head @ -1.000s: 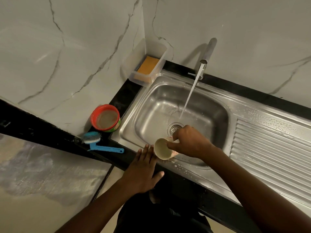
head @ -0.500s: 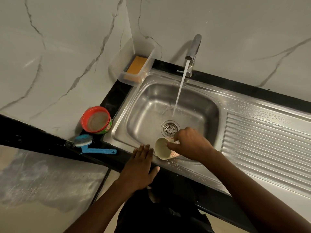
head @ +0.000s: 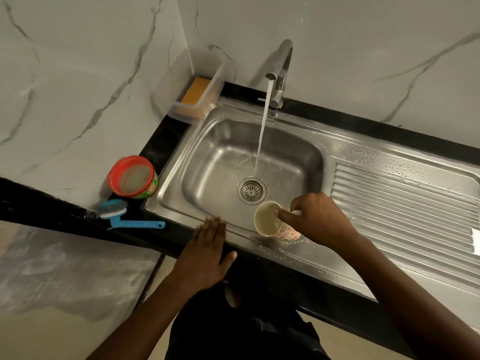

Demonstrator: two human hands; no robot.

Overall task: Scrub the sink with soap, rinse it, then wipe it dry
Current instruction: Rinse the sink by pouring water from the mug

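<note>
1. The fingers (head: pixel 281 213) of the right hand (head: pixel 320 216) are curled round a patterned paper cup (head: pixel 270 223). The forefinger hooks over its rim and the rest wrap the wall behind. The cup is tipped well over with its mouth facing left, low at the front of the basin and close to the near rim. Whether any water is in it I cannot tell.
2. The fingers (head: pixel 211 227) of the left hand (head: pixel 205 253) lie straight and together and hold nothing. The palm is flat on the front edge of the black table (head: pixel 161 144), with the fingertips reaching the steel rim of the sink (head: pixel 207 157).
3. The sink is set into the table in the corner. Its tap (head: pixel 281 63) is running, and the stream (head: pixel 262 126) lands just behind the drain (head: pixel 251 190), well apart from the cup.
4. Suds and droplets speckle the draining board (head: pixel 402 203) and the near rim. This looks like the rinse step, with the wipe not yet begun.
5. The next move probably calls for bringing the cup upright under the stream to fill it. It would then be poured over the soapy board and rims, which the tap cannot reach.
6. On the table to the left are a red soap tub (head: pixel 132 178) and a blue brush (head: pixel 124 216). A sponge (head: pixel 196 93) lies in a clear box at the back corner.
</note>
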